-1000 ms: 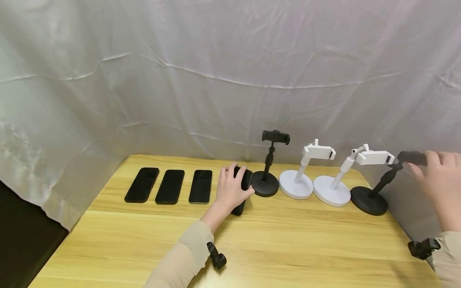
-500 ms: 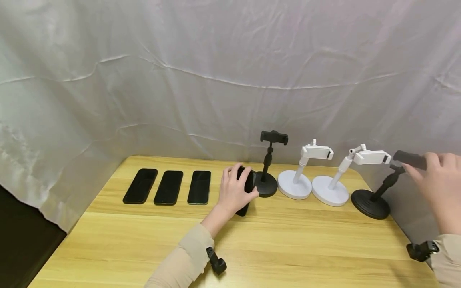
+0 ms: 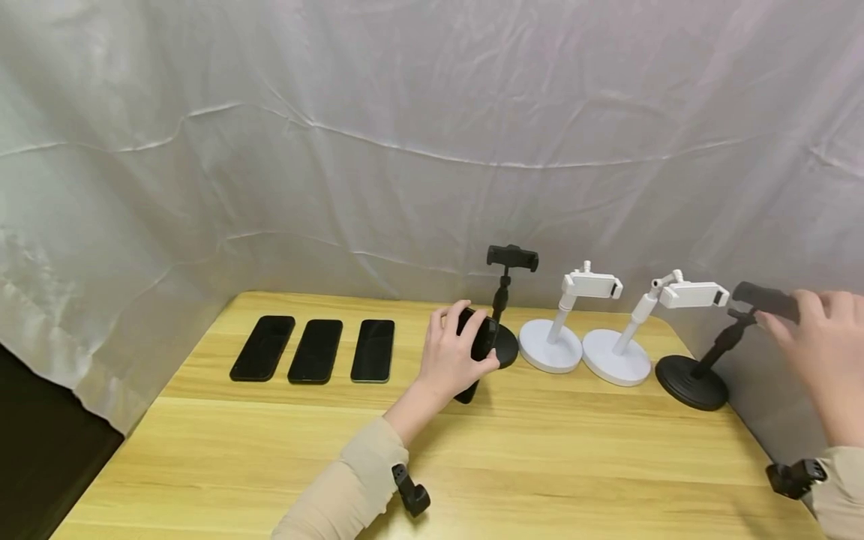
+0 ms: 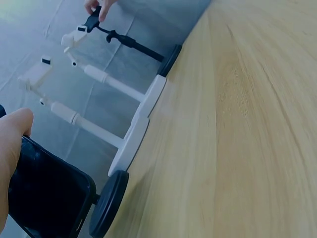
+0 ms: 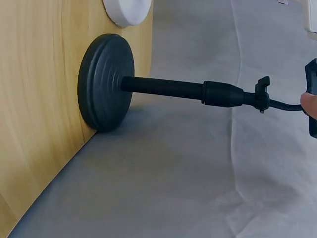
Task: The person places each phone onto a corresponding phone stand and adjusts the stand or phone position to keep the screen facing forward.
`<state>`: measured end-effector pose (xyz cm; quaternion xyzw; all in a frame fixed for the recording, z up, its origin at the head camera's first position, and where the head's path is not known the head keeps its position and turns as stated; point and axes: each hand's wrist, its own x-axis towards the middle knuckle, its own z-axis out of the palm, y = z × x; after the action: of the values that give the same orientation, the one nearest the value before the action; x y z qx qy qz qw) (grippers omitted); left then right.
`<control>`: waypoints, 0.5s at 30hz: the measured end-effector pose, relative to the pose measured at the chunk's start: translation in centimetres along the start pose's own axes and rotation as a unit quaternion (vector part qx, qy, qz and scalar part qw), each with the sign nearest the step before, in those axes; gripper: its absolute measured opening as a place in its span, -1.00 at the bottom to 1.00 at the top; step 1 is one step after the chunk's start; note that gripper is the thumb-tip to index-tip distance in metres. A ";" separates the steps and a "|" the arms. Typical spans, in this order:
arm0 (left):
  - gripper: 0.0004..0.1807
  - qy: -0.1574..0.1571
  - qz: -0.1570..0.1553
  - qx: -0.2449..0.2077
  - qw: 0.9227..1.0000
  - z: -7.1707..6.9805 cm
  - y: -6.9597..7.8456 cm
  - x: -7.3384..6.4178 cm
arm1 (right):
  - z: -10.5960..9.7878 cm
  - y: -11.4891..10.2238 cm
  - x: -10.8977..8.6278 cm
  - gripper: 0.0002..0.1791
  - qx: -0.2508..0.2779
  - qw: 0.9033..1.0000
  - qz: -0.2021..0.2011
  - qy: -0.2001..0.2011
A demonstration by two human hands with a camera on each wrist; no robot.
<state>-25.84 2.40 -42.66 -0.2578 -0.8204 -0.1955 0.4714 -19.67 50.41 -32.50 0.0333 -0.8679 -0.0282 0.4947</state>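
Observation:
My left hand (image 3: 447, 358) grips a black smartphone (image 3: 483, 339) from above, fingers along one long side and thumb on the other. In the left wrist view the phone (image 4: 49, 193) is tilted up beside the round base of a black phone stand (image 4: 110, 204). At the far right, my right hand (image 3: 833, 345) holds the clamp of another black phone stand (image 3: 691, 382). The right wrist view shows that stand's post (image 5: 168, 87) and a fingertip on its clamp (image 5: 312, 79). Most of the right hand is out of that view.
Three dark smartphones (image 3: 263, 349) (image 3: 316, 351) (image 3: 373, 351) lie flat in a row on the left of the wooden table (image 3: 553, 465). Between the black stands stand two white phone stands (image 3: 550, 346) (image 3: 616, 358). A grey curtain (image 3: 405, 210) hangs behind and along the right side.
My left hand has carried the smartphone to the right and tilted it up, closer to the nearer black stand. The right hand keeps its hold on the far-right stand, nearly still.

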 end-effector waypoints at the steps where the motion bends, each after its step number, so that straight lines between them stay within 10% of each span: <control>1: -0.37 0.001 0.003 0.001 1.000 0.0 0.1 0.1 | 0.0 0.0 -0.1 -0.08 0.004 1.000 -0.002 0.002; 6: -0.36 0.002 0.016 0.006 1.000 -0.1 0.6 0.4 | 0.0 0.3 -0.3 -0.64 0.025 0.999 -0.011 0.025; 15: -0.32 0.005 0.036 0.003 0.999 0.0 1.7 1.0 | -0.2 0.8 -0.5 -0.68 0.047 0.998 -0.017 0.035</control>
<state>-25.23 3.93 -41.63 -0.2848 -0.8089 -0.1774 0.4828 -19.21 51.24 -32.78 0.0723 -0.8497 0.0056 0.5222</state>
